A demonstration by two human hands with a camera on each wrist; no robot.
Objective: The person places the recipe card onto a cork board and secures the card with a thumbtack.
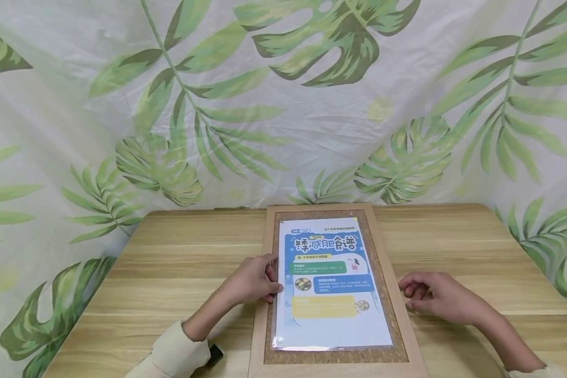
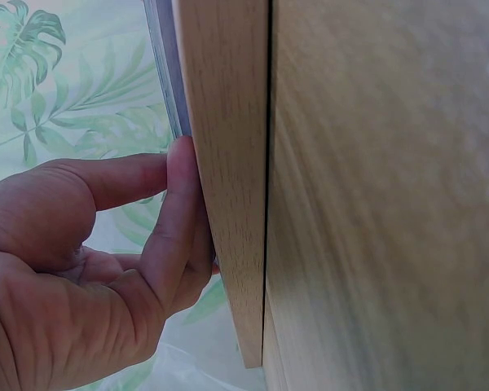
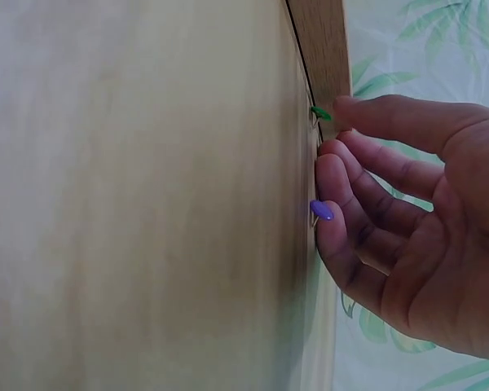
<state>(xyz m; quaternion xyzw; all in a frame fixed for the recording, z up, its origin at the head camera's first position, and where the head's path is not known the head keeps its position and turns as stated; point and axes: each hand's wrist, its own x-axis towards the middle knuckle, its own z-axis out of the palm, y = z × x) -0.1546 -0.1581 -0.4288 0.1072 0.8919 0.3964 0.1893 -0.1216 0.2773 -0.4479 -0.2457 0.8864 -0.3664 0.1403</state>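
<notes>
A laminated sheet [image 1: 331, 328] with colourful printing lies on a wood-framed cork board [image 1: 399, 344]. My left hand [image 1: 260, 278] is at its left edge, the thumb and fingertips close together where they grip that edge. The left wrist view has the left hand [image 2: 106, 236] against the wooden frame [image 2: 228, 147]. Just right of the board, my right hand [image 1: 446, 299] is low over the tabletop with loosely bent fingers. In the right wrist view a green push pin [image 3: 320, 113] is near the right hand's [image 3: 416, 220] thumb. A purple push pin [image 3: 321, 211] is beside a fingertip.
The board lies upright to me on a wood-grain table [image 1: 193, 241]. A small dark object [image 1: 214, 355] is beside the left sleeve [image 1: 177, 349]. A leaf-patterned cloth [image 1: 321, 131] hangs behind the table and along its sides.
</notes>
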